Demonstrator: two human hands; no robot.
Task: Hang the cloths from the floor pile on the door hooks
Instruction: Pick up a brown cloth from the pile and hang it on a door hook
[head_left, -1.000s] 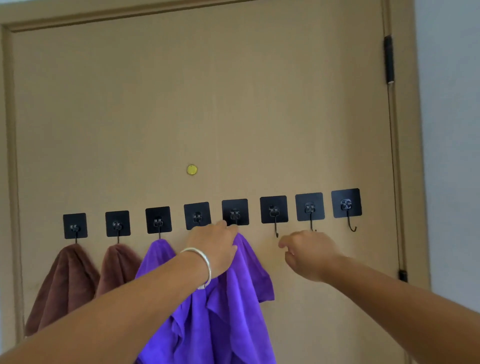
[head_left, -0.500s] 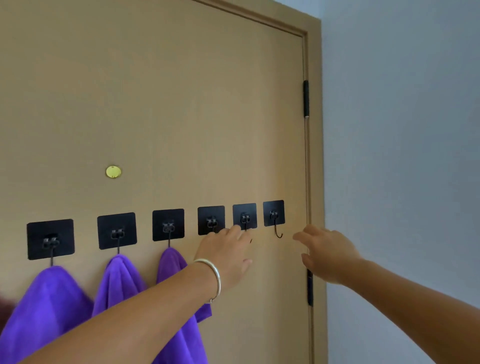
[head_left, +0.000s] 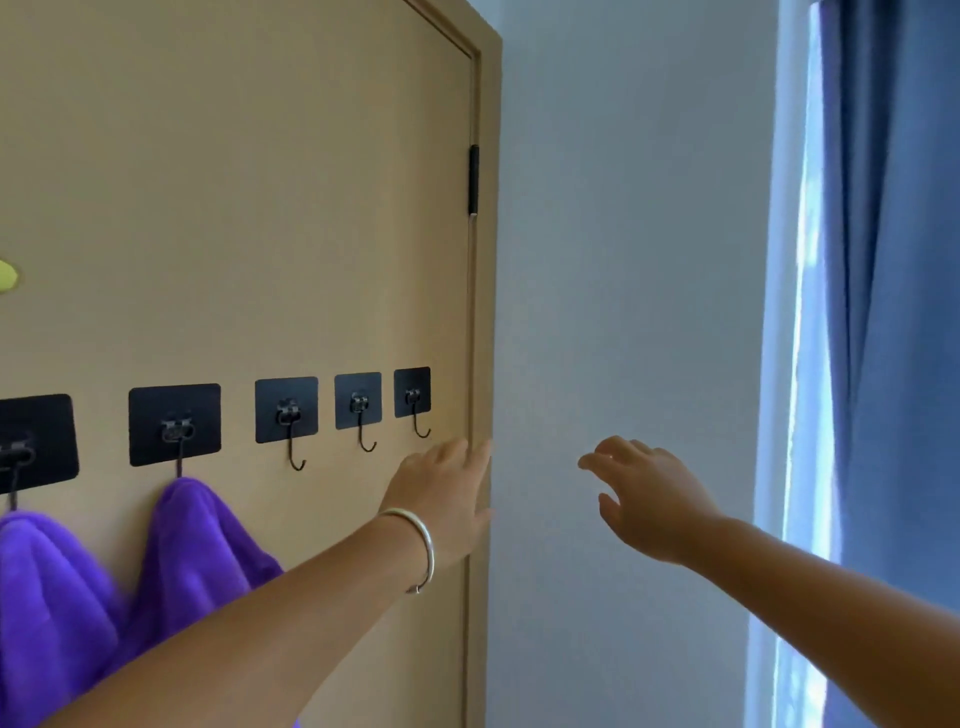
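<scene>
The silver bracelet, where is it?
In the head view the silver bracelet sits on the left wrist, low and near the middle, just below the three bare hooks and beside the door frame.

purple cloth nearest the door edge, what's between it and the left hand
In the head view, between the purple cloth and the left hand lies bare door; three empty hooks hang above.

Three bare hooks beside door frame

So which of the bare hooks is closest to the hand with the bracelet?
The rightmost hook, nearest the door's hinged edge. It sits just above the left hand, whose straight fingers hold nothing; the other two bare hooks lie farther left.
</scene>
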